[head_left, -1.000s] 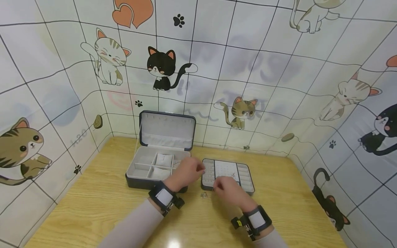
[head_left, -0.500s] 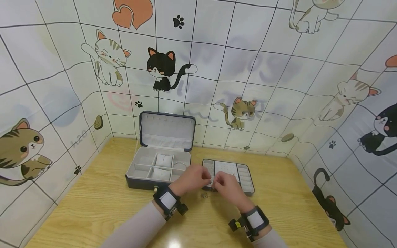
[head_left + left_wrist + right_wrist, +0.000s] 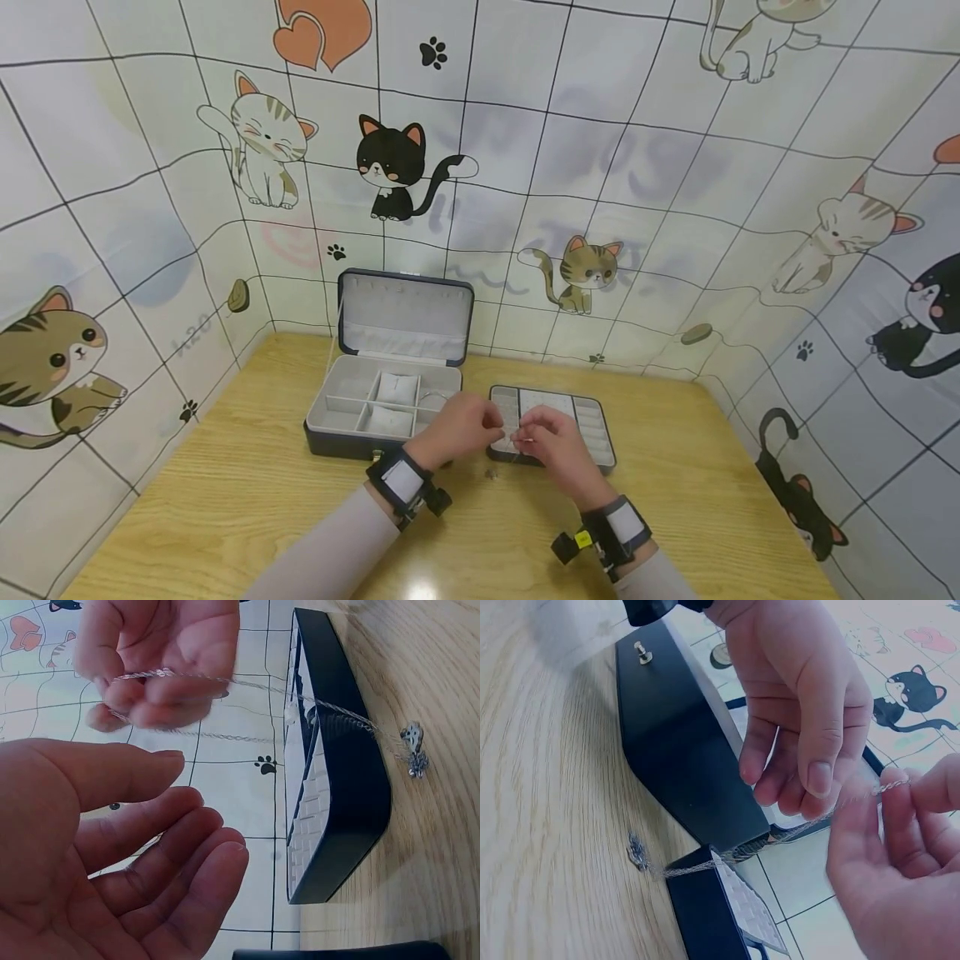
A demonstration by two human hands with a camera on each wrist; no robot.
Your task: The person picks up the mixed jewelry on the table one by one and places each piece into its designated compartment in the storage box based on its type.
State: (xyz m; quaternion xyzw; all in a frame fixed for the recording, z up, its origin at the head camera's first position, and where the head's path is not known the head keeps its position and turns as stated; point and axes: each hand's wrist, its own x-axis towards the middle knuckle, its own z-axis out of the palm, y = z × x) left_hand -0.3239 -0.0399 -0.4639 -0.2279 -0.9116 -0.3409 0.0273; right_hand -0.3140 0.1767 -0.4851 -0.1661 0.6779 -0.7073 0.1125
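A thin silver chain necklace (image 3: 255, 684) hangs from my right hand (image 3: 553, 442), whose thumb and fingers pinch one end of it. From there the chain slopes down past the tray's edge to a small silver cluster (image 3: 637, 851) on the table, like a pendant or charm; its exact shape is unclear. My left hand (image 3: 467, 432) hovers just left of the right hand, fingers loosely bent, thumb apart from the fingertips. Nothing shows between them in the left wrist view. Behind the hands lies a shallow jewelry tray (image 3: 596, 417) with padded slots, partly hidden by the right hand.
A dark blue jewelry box (image 3: 341, 442) stands at the left with its lid (image 3: 405, 317) raised. Its compartments hold two white cushions (image 3: 397, 388) and a thin ring-like bangle (image 3: 435, 397). A cat-patterned sheet (image 3: 660, 250) rises behind the wooden table (image 3: 225, 500).
My left hand has come down and right, away from the box, close to the right hand. The right hand has risen slightly and turned, its fingers spreading a little while holding the chain necklace.
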